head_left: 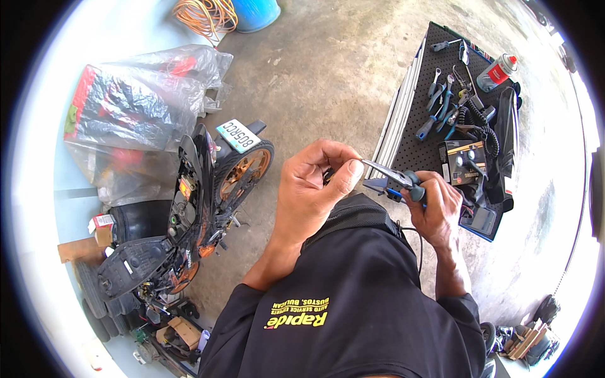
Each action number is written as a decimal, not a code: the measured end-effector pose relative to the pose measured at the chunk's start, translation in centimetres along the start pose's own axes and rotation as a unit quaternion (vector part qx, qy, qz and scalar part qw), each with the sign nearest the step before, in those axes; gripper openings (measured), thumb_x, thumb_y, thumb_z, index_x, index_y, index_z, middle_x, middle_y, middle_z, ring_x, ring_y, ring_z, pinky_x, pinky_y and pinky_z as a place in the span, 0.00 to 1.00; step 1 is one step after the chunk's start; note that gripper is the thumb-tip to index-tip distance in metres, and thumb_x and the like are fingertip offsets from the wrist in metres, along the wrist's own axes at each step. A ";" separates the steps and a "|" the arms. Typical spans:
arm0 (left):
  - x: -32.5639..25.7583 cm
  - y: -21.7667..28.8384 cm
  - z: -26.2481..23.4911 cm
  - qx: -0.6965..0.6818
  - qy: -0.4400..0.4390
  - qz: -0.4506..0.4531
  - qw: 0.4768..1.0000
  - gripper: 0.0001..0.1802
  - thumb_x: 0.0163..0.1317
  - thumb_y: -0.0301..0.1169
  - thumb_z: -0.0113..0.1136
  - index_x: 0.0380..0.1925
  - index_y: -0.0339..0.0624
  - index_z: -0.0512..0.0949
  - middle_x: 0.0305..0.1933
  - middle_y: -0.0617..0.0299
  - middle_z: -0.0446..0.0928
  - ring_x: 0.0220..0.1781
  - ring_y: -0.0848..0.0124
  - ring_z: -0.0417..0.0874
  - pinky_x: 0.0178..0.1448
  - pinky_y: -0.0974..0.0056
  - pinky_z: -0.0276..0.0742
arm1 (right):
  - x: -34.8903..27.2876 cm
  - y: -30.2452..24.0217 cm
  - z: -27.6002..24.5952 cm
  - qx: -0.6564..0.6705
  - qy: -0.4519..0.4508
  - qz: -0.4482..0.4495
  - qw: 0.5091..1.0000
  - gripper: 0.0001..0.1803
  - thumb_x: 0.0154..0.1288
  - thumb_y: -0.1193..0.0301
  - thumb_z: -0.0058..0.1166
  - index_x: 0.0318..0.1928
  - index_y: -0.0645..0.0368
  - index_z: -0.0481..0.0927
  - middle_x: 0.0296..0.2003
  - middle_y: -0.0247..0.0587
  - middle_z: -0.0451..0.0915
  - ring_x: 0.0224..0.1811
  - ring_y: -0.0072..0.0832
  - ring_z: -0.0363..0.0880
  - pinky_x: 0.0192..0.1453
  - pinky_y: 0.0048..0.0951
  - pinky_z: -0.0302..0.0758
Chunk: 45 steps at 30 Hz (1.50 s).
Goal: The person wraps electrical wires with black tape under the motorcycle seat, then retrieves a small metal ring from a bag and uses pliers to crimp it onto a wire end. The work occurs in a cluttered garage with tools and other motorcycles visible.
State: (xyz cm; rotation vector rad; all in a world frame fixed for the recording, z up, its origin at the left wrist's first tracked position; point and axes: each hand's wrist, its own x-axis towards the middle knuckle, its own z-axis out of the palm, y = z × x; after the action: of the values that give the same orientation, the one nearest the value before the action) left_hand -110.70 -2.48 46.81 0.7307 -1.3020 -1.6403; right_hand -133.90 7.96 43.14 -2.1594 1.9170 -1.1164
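In front of my waist, my left hand (309, 192) is closed in a pinch, thumb against forefinger. A small dark and brass-coloured bit shows among its curled fingers, too small to name. Long-nose pliers (389, 174) with dark grey-blue handles are gripped in my right hand (437, 205). Their jaws point left, and the tips meet the left thumb and forefinger. Whether the jaws hold anything fine there cannot be made out.
A partly stripped motorcycle (195, 195) stands at left, beside plastic-wrapped goods (142, 104) and stacked tyres (89, 286). At right is a tool cart (413, 104) bearing pliers, wrenches, a spray can (496, 74), a box and a phone (479, 220). A blue drum (257, 14) stands far off.
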 end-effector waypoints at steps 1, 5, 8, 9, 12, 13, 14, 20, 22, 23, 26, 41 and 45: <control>-0.1 0.0 -0.2 -0.004 -0.003 0.001 1.000 0.06 0.77 0.22 0.71 0.49 0.33 0.86 0.42 0.66 0.85 0.42 0.83 0.81 0.46 0.74 0.76 | -0.1 -0.3 0.0 0.022 -0.016 0.017 0.999 0.16 0.67 0.70 0.77 0.37 0.62 0.79 0.40 0.45 0.88 0.37 0.43 0.90 0.41 0.41 0.86; -0.3 0.1 -0.3 -0.002 0.012 -0.004 1.000 0.08 0.77 0.22 0.72 0.51 0.32 0.87 0.43 0.65 0.86 0.43 0.82 0.81 0.47 0.74 0.77 | -0.3 -1.1 -0.5 0.075 -0.063 0.060 0.993 0.14 0.69 0.72 0.76 0.39 0.63 0.80 0.37 0.46 0.88 0.35 0.44 0.90 0.39 0.41 0.85; -0.3 0.1 -0.7 -0.008 0.001 -0.006 1.000 0.08 0.76 0.21 0.73 0.52 0.31 0.87 0.44 0.63 0.87 0.44 0.81 0.82 0.47 0.74 0.78 | -0.2 -1.5 -0.9 0.097 -0.080 0.087 0.988 0.13 0.71 0.73 0.75 0.39 0.63 0.80 0.34 0.47 0.87 0.33 0.44 0.90 0.38 0.40 0.85; -0.3 0.1 -0.8 -0.008 -0.002 0.000 1.000 0.09 0.76 0.21 0.73 0.52 0.31 0.87 0.44 0.63 0.87 0.44 0.81 0.82 0.47 0.74 0.78 | -0.1 -1.7 -1.0 0.104 -0.084 0.097 0.986 0.12 0.71 0.73 0.75 0.39 0.62 0.81 0.33 0.47 0.86 0.32 0.44 0.89 0.37 0.40 0.84; -0.2 -0.1 -1.0 -0.011 -0.009 0.017 1.000 0.09 0.75 0.20 0.73 0.52 0.30 0.87 0.44 0.62 0.87 0.44 0.81 0.83 0.47 0.74 0.78 | 0.3 -2.5 -1.8 0.153 -0.120 0.148 0.970 0.12 0.73 0.73 0.73 0.39 0.63 0.81 0.29 0.48 0.85 0.29 0.45 0.88 0.35 0.40 0.82; -0.1 -0.3 -1.1 -0.014 -0.011 0.024 1.000 0.09 0.75 0.20 0.73 0.52 0.30 0.87 0.45 0.62 0.87 0.45 0.80 0.83 0.47 0.73 0.79 | 0.3 -2.5 -2.0 0.165 -0.132 0.155 0.965 0.12 0.73 0.72 0.73 0.39 0.63 0.81 0.29 0.49 0.84 0.28 0.44 0.87 0.34 0.40 0.80; 0.0 -0.4 -1.1 -0.018 -0.014 0.031 0.999 0.09 0.75 0.20 0.73 0.52 0.30 0.87 0.45 0.62 0.87 0.45 0.80 0.83 0.48 0.73 0.79 | 0.2 -2.5 -2.1 0.177 -0.145 0.163 0.960 0.12 0.74 0.72 0.73 0.38 0.63 0.81 0.28 0.49 0.84 0.27 0.44 0.86 0.33 0.40 0.79; 0.8 -0.4 -2.1 0.035 -0.066 0.078 0.994 0.09 0.74 0.20 0.74 0.50 0.29 0.87 0.47 0.55 0.88 0.47 0.75 0.89 0.53 0.70 0.85 | 0.6 -2.2 -3.2 0.246 -0.231 0.214 0.917 0.14 0.74 0.70 0.73 0.36 0.64 0.81 0.26 0.50 0.83 0.23 0.43 0.79 0.32 0.41 0.74; 0.9 -0.5 -2.3 0.038 -0.073 0.090 0.993 0.09 0.74 0.19 0.73 0.50 0.28 0.87 0.47 0.54 0.88 0.47 0.74 0.89 0.53 0.70 0.85 | 0.9 -2.1 -3.5 0.278 -0.259 0.232 0.895 0.14 0.74 0.70 0.73 0.36 0.65 0.82 0.26 0.50 0.82 0.24 0.42 0.79 0.33 0.41 0.74; 0.9 -0.5 -2.4 0.040 -0.077 0.096 0.992 0.09 0.74 0.19 0.73 0.51 0.27 0.87 0.47 0.54 0.88 0.46 0.73 0.89 0.53 0.69 0.85 | 1.1 -2.1 -3.7 0.291 -0.266 0.238 0.888 0.13 0.74 0.70 0.73 0.37 0.65 0.82 0.25 0.49 0.82 0.24 0.41 0.80 0.34 0.41 0.75; 0.7 -0.2 -2.4 0.040 -0.055 0.058 0.996 0.09 0.74 0.20 0.74 0.50 0.26 0.87 0.46 0.55 0.88 0.46 0.73 0.90 0.54 0.69 0.85 | 1.0 -1.6 -3.4 0.313 -0.235 0.242 0.888 0.12 0.74 0.70 0.73 0.38 0.65 0.84 0.26 0.49 0.83 0.27 0.40 0.82 0.36 0.39 0.76; 0.8 -1.3 -1.3 -0.201 -0.031 -0.072 0.976 0.09 0.81 0.30 0.68 0.52 0.36 0.85 0.41 0.63 0.83 0.42 0.76 0.79 0.59 0.62 0.79 | 1.2 -1.7 -1.5 0.326 -0.073 0.331 0.882 0.11 0.76 0.73 0.70 0.38 0.69 0.84 0.41 0.43 0.89 0.38 0.30 0.84 0.46 0.33 0.79; 0.8 -1.5 -1.5 -0.203 -0.026 -0.091 0.975 0.09 0.83 0.31 0.65 0.53 0.37 0.85 0.41 0.64 0.83 0.41 0.76 0.77 0.62 0.60 0.78 | 1.2 0.1 -0.3 0.013 0.002 0.286 0.958 0.11 0.77 0.71 0.68 0.42 0.68 0.85 0.37 0.50 0.84 0.36 0.41 0.84 0.46 0.37 0.78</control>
State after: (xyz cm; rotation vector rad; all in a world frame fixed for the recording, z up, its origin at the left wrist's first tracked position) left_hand -110.20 -3.81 45.03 0.5692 -0.9085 -2.0056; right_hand -134.18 7.01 43.87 -1.4207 2.2859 -1.0109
